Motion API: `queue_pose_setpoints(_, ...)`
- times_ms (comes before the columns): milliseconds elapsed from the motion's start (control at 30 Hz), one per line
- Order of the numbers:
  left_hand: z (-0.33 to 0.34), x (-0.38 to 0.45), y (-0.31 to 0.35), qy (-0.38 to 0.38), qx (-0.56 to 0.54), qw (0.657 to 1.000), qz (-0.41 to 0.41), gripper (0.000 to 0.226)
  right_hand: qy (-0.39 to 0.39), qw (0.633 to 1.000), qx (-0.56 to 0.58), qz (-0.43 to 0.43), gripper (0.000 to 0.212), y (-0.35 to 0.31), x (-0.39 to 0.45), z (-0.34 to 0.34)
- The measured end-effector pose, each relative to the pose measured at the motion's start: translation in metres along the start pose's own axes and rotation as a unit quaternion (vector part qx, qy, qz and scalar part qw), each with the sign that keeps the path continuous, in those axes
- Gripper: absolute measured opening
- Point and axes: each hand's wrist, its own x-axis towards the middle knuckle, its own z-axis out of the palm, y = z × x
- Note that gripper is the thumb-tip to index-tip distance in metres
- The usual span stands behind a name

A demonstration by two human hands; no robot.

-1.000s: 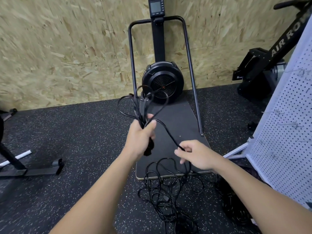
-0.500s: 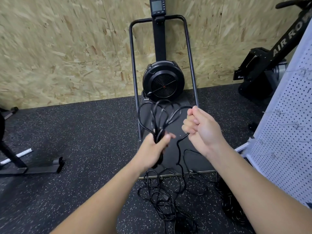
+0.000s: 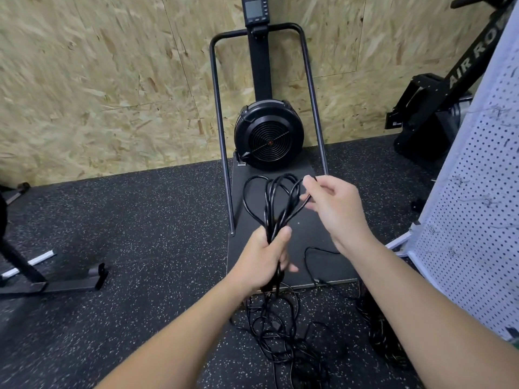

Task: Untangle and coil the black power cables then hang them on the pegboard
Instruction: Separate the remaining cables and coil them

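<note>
Coil in progress: cable looped above platform [image 3: 314, 242].

Left hand [image 3: 261, 262] clenched round gathered loops [image 3: 269, 200]; right hand [image 3: 334, 203] pinching newest loop beside them. Tangle [image 3: 280, 338] on floor just in front of platform; pegboard [image 3: 471, 209] right of platform. Advised: match loop size, feed slack steadily, tighten left grip before pulling more from tangle.

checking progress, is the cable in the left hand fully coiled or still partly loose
Partly loose. The left hand grips several loops, but cable trails down into the tangle on the floor.
</note>
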Motion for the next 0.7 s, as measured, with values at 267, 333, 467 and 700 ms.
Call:
queue_pose_setpoints(267,-0.017,0.020,0.018,0.050,-0.324,0.945,-0.025,0.026,-0.275,0.948,-0.042,0.155,0.030,0.056,-0.021,0.005)
queue_pose_setpoints(333,-0.023,0.024,0.020,0.045,-0.388,0.920,-0.025,0.023,-0.388,0.902,-0.044,0.182,0.034,0.069,-0.032,0.006)
queue_pose_setpoints(467,-0.039,0.030,0.022,0.040,-0.439,0.898,-0.011,0.027,-0.476,0.846,-0.160,0.178,0.035,0.077,-0.040,0.007)
queue_pose_setpoints(700,-0.082,0.037,0.019,0.057,-0.484,0.873,-0.009,0.027,-0.424,0.871,-0.192,0.156,0.027,0.074,-0.029,-0.005)
